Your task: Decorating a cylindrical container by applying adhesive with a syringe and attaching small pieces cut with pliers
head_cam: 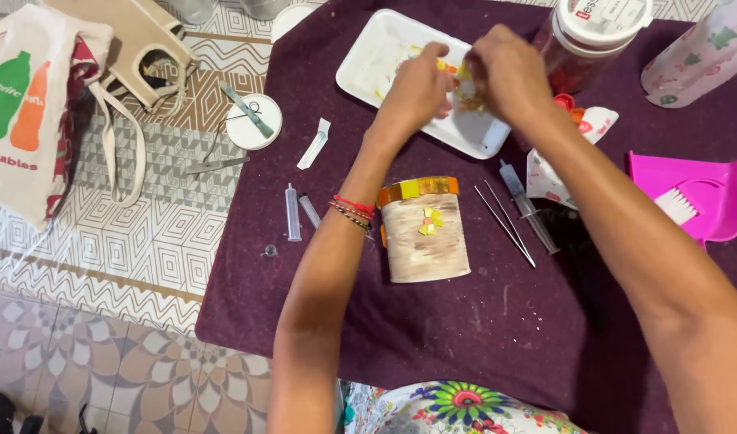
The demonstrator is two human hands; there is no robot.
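Both hands over the white tray (368,64).
Left hand (420,84) and right hand (505,72) pinch small yellow bits (463,71) together; tray's long axis runs diagonally near the cloth's (433,321) far edge.

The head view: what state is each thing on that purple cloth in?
White tray: flat, smeared with yellow and orange bits.
Left hand: over the tray, fingers pinched.
Right hand: over the tray, grip unclear.
Decorated pot: lying on its side, yellow pieces stuck on.
Syringe: lying flat, untouched.
Jar: upright, lid on.
Pink dustpan: flat, brush inside.
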